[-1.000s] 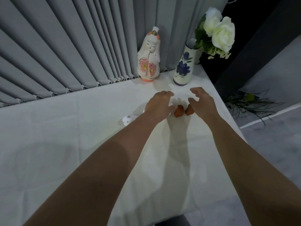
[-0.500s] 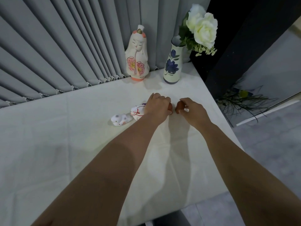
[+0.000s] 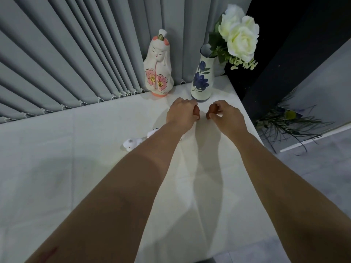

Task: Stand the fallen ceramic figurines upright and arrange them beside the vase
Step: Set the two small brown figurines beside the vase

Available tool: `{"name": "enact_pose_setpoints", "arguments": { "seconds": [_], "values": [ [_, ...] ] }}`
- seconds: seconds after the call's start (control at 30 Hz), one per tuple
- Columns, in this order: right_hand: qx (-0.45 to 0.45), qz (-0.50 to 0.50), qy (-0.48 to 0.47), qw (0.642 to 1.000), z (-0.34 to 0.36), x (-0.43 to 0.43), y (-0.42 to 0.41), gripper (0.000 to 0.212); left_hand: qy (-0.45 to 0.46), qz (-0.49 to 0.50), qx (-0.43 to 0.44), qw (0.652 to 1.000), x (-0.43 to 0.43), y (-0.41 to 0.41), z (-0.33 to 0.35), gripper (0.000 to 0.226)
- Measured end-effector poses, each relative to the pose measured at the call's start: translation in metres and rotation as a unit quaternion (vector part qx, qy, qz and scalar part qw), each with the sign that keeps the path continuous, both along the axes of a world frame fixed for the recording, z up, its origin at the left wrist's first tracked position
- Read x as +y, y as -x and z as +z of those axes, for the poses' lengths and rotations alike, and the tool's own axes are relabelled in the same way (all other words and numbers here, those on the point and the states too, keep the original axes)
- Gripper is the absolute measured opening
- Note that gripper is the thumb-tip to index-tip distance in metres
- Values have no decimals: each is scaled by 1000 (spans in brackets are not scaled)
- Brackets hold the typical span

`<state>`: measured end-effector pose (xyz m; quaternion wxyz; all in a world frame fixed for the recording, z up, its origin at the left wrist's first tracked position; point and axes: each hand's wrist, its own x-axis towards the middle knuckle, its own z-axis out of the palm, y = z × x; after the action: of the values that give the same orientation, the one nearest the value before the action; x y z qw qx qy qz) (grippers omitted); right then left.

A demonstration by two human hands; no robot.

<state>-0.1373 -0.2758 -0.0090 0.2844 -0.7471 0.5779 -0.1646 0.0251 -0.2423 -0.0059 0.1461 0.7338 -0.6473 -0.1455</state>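
Two small orange-brown figurines are the pieces in play. One [image 3: 253,111] sits inside the curled fingers of the left hand [image 3: 182,115], the other [image 3: 212,110] is pinched by the right hand [image 3: 227,116]; both hands are closed on their pieces, and only a sliver of each shows, so I cannot tell whether they are upright or touching the cloth. The hands sit side by side, a little apart, just near of the vase [image 3: 202,76]. That placement suits the task: each piece is carried to the spot beside the vase where it should stand, and the fingers wrap from above, probably so the base can be set flat and released without tipping.

The vase itself, white with blue flowers painted on it, stands at the far right corner of the table [image 3: 95,168], holding white roses [image 3: 240,37]. Just left of it a tall doll figurine [image 3: 159,65] in a pink-flowered robe stands upright against the grey blinds [image 3: 66,54], so it seems done.

Nearer and to the left, two small white figurines [image 3: 133,144] lie on their sides, partly hidden behind the left forearm; they look untouched and await their turn. The table's right edge runs close to the right hand, so a careless release there could send a piece to the floor [image 3: 313,168].
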Motion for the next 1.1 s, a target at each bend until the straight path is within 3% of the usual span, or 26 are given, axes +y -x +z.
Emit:
{"name": "enact_pose_setpoints", "arguments": {
  "seconds": [0.3, 0.5, 0.73, 1.1],
  "values": [
    [42, 25, -15, 999, -7, -25, -16, 18, -24, 19, -7, 1000, -23, -6, -7, 37],
    [35, 19, -13, 999, -8, -26, -16, 41, -31, 33, 20, 999, -19, -6, -7, 50],
    [15, 22, -6, 1000, -9, -25, -17, 21, -25, 63, 63, 996, -17, -8, -7, 38],
    [32, 28, 11, 999, -7, -33, -25, 23, -33, 79, 79, 993, -26, -5, -4, 36]
  ]
}}
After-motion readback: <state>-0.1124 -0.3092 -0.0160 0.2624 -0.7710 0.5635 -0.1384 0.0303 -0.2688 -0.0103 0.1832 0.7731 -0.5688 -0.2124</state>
